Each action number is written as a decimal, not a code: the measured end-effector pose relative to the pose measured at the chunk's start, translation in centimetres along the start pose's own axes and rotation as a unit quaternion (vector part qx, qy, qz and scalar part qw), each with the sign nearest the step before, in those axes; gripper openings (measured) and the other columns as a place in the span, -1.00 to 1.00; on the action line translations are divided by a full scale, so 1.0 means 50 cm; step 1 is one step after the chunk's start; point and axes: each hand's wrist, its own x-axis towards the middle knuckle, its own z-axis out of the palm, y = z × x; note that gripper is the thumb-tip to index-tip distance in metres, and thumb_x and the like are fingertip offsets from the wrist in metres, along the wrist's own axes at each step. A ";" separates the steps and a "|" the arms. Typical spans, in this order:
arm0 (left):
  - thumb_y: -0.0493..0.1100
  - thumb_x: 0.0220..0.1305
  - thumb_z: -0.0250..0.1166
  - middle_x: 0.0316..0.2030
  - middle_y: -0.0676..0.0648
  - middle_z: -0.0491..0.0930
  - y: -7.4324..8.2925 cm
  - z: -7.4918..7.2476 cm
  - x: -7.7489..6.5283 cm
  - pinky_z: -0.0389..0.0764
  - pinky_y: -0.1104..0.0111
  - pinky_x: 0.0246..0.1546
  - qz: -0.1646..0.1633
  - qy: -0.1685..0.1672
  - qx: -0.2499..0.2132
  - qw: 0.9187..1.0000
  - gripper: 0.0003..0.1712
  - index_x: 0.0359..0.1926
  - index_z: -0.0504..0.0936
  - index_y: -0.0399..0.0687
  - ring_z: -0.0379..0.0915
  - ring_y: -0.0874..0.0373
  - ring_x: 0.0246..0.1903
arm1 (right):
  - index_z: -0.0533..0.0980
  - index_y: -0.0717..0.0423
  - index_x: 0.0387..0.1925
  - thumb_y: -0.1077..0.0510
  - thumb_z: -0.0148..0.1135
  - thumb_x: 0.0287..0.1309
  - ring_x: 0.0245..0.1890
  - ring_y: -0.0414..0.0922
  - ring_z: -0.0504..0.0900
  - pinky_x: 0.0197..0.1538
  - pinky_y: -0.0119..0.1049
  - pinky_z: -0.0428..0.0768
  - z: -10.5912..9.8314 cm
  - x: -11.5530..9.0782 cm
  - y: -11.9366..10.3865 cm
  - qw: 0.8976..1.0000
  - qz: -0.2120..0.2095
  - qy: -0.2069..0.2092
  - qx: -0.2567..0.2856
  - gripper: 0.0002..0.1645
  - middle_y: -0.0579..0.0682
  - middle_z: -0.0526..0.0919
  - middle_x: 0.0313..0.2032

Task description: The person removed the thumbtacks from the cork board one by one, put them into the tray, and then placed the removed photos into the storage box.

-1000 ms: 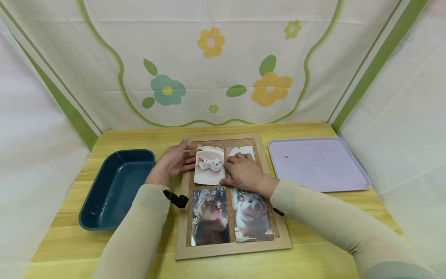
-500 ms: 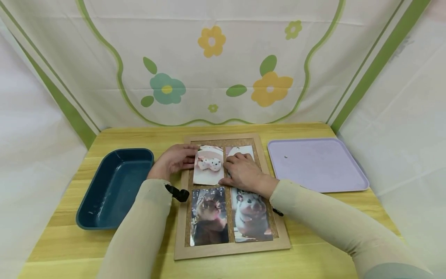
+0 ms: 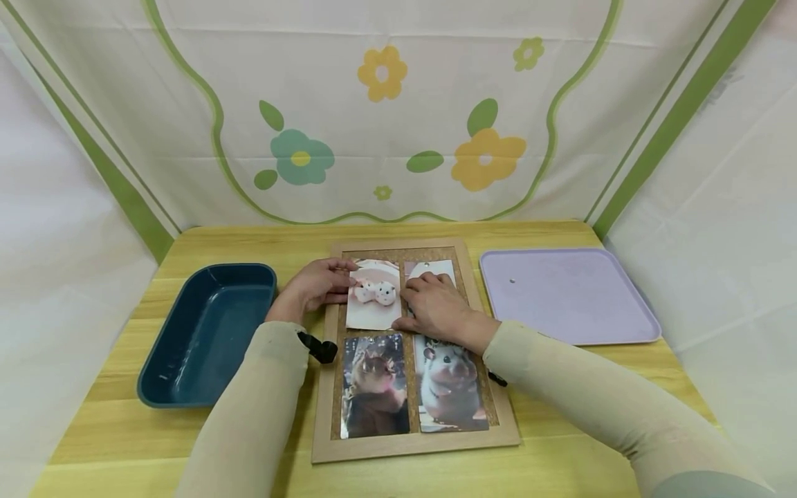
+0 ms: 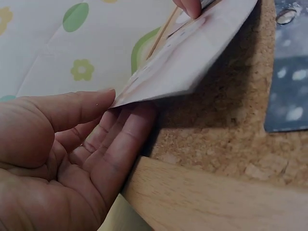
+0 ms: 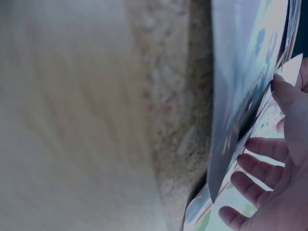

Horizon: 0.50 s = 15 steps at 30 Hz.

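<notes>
A photo of two small white round animals point(image 3: 373, 297) lies over the upper left of a wood-framed corkboard point(image 3: 358, 453). My left hand point(image 3: 314, 287) pinches its left edge; in the left wrist view the thumb point(image 4: 91, 106) is on top, with fingers beneath, and the photo slants above the cork point(image 4: 226, 103). My right hand point(image 3: 438, 311) holds the photo's right side, its thumb at the lower right corner. That hand covers much of an upper right photo point(image 3: 445, 270). Below lie a photo of a brown animal point(image 3: 373, 387) and a white hamster photo point(image 3: 451, 387).
A dark teal basin point(image 3: 212, 332) stands to the left of the board. To the right is a lilac tray point(image 3: 573, 297) with a small pin point(image 3: 512, 281) on it. A flowered curtain point(image 3: 386, 138) hangs behind the wooden table point(image 3: 249, 242).
My left thumb, raised a second ago, has come down onto the photo's left edge. The right hand and the photo have stayed nearly still.
</notes>
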 end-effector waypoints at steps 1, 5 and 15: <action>-0.31 0.53 0.25 0.08 -0.13 0.59 0.000 0.000 0.000 0.78 0.32 -0.13 0.002 0.003 0.000 1.000 -0.52 0.40 0.49 -0.12 0.71 0.15 -0.19 | 0.61 -0.02 0.29 -0.54 0.17 0.34 0.33 0.09 0.50 0.29 0.17 0.47 -0.001 0.000 0.000 1.000 0.000 -0.001 0.000 -0.15 0.02 0.60 0.34; -0.32 0.53 0.25 0.09 -0.13 0.55 -0.002 0.002 0.001 0.78 0.34 -0.16 0.004 0.010 0.000 1.000 -0.54 0.38 0.51 -0.11 0.70 0.17 -0.20 | 0.61 -0.01 0.30 -0.54 0.17 0.33 0.34 0.09 0.49 0.31 0.17 0.46 -0.002 -0.002 -0.001 1.000 0.000 -0.002 0.000 -0.15 0.03 0.60 0.34; -0.35 0.54 0.22 0.15 -0.15 0.47 -0.004 0.000 0.004 0.77 0.37 -0.16 0.010 0.013 -0.008 1.000 -0.53 0.40 0.50 -0.14 0.68 0.19 -0.18 | 0.60 0.01 0.31 -0.53 0.17 0.35 0.33 0.09 0.50 0.33 0.16 0.43 -0.011 -0.006 0.005 1.000 0.003 0.014 0.003 -0.15 0.04 0.62 0.31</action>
